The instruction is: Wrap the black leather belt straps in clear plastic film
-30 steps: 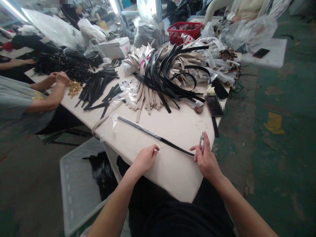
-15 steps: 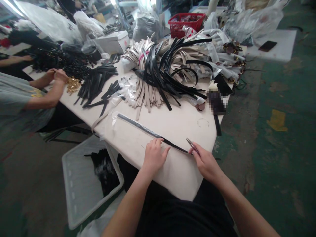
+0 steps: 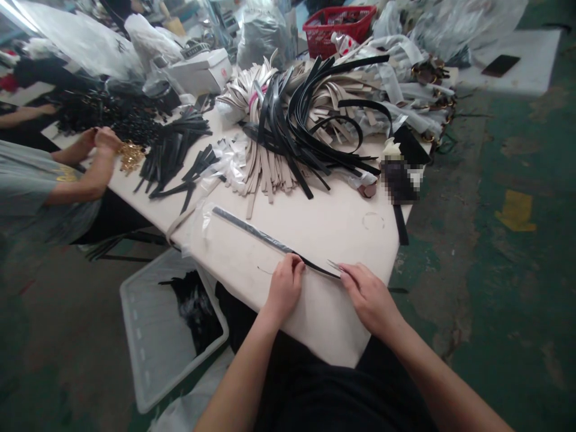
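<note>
Two bare hands at work on a strip; clock positions are read from the gap between the hands, with twelve o'clock farthest from the wearer. The black strip lies across the near part of the pale surface, running from ten o'clock down to four; glossy clear film covers its upper-left length. The left hand, at nine o'clock, has its thumb and fingers drawn together, the grip clamped on the strip. The right hand, at three o'clock, has its grip closed around a pointed metal tool, the tips directed toward ten o'clock, just beside the strip. A fine dark thread rests near the left hand, on its nine o'clock side. Toward eleven o'clock fan beige straps, with curved black straps lying over them; beyond, at twelve, stands a red basket. At ten o'clock a co-worker's hands meet beside gold-coloured pieces. At eight o'clock, below the surface, a white tub contains black material.
</note>
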Tool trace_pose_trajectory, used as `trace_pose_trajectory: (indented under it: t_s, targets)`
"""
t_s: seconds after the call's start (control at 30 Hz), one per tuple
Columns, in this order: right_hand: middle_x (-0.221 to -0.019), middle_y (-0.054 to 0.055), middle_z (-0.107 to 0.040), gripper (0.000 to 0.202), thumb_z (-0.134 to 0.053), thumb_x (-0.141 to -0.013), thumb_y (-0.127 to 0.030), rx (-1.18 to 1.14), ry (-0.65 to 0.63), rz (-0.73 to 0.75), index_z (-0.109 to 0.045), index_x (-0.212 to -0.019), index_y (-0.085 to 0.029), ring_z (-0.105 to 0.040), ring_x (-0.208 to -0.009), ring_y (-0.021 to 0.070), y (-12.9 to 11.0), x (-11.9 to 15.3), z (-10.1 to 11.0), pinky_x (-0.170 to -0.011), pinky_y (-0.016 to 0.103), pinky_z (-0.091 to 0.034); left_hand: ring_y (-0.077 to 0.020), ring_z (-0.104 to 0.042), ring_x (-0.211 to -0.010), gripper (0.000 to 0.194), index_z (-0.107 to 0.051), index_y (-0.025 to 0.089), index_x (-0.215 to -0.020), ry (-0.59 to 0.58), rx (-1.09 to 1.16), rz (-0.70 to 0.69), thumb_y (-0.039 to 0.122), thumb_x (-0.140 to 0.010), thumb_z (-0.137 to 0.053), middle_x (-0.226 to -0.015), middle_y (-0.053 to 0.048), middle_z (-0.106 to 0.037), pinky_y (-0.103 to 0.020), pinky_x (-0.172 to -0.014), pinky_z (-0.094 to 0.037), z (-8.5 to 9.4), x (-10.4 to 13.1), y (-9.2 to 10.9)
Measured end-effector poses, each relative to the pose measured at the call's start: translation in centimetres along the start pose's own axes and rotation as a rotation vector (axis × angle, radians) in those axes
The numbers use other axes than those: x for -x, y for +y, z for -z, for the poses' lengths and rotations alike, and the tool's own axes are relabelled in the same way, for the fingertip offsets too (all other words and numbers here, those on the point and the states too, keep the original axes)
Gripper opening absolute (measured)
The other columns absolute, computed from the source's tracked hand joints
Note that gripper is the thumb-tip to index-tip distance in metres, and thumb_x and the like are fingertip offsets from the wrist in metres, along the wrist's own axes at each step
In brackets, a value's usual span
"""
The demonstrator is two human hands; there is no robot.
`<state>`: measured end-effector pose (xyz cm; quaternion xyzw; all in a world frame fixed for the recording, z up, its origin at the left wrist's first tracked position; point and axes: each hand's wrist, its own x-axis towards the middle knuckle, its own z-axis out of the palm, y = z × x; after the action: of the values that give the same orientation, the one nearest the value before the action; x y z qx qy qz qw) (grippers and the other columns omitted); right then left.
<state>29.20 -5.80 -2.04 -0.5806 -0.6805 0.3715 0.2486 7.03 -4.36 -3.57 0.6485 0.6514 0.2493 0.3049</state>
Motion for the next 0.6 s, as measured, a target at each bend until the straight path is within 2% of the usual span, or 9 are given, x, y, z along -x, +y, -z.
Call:
trace_pose_trajectory:
  t_s: [0.1,0.23,0.37,0.6]
  targets:
    - [-0.105,0.008,-0.066,0.035,-0.04,-0.102,-0.036,0.132,-0.027,0.027,-0.062,-0.126,-0.024,-0.065,-0.092,0.0223,0.0,-0.1,-0.2,-0.084,0.034,-0.051,-0.0196,-0.065,-0.081,0.011,-0.05,0.023,-0.099,-0.009,0.078,0.044,0.029,-0.101,-0.04,-0.085,-0.002,-0.067,-0.032,-0.077,-0.047,-0.1,0.3,-0.1]
    - [-0.105,0.008,-0.064,0.035,-0.041,-0.102,-0.036,0.285,-0.062,0.075,-0.059,-0.13,-0.024,-0.065,-0.089,0.0219,-0.1,-0.2,-1.0,-0.079,0.031,-0.05,-0.0174,-0.06,-0.064,0.013,-0.049,0.024,-0.103,0.013,0.086,0.085,0.032,-0.102,-0.038,-0.07,0.002,-0.061,-0.029,-0.066,-0.043,-0.4,0.6,-0.5]
    - [-0.106,0.008,-0.064,0.036,-0.041,-0.103,-0.036,0.403,-0.085,0.114,-0.057,-0.132,-0.023,-0.064,-0.086,0.0217,-0.4,-0.7,-2.1,-0.073,0.03,-0.048,-0.0177,-0.061,-0.068,0.013,-0.049,0.023,-0.104,0.061,0.072,0.061,0.034,-0.101,-0.041,-0.076,0.001,-0.064,-0.028,-0.065,-0.041,-0.7,0.9,-1.0]
    - [-0.108,0.01,-0.064,0.038,-0.039,-0.104,-0.036,0.495,-0.102,0.154,-0.055,-0.134,-0.022,-0.064,-0.081,0.0204,-0.9,-1.7,-3.5,-0.066,0.029,-0.045,-0.0175,-0.062,-0.067,0.015,-0.05,0.023,-0.104,0.043,0.097,0.048,0.034,-0.101,-0.041,-0.075,0.001,-0.065,-0.026,-0.061,-0.04,-0.9,1.0,-1.8]
